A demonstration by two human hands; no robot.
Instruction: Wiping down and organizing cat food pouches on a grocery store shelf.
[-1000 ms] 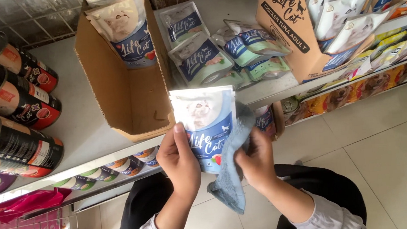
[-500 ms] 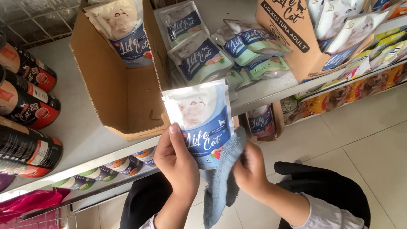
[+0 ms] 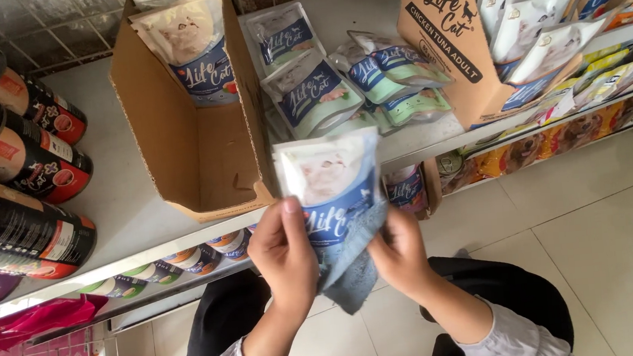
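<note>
Head view:
- left hand (image 3: pixel 286 251): clamped on pouch (image 3: pixel 330 184), thumb on front
- right hand (image 3: pixel 399 251): gripping cloth (image 3: pixel 347 271) behind pouch
- box (image 3: pixel 191 135): on shelf (image 3: pixel 106 212) above left hand

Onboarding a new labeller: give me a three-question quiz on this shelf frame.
1. True or false: the left hand holds a white and blue pouch.
2. What does the right hand press against the pouch: A a grey cloth, B a tin, C a pen?
3. What stands on the shelf just left of the loose pouches?

Key: 1 true. 2 A. 3 an open cardboard box with one pouch inside.
</note>
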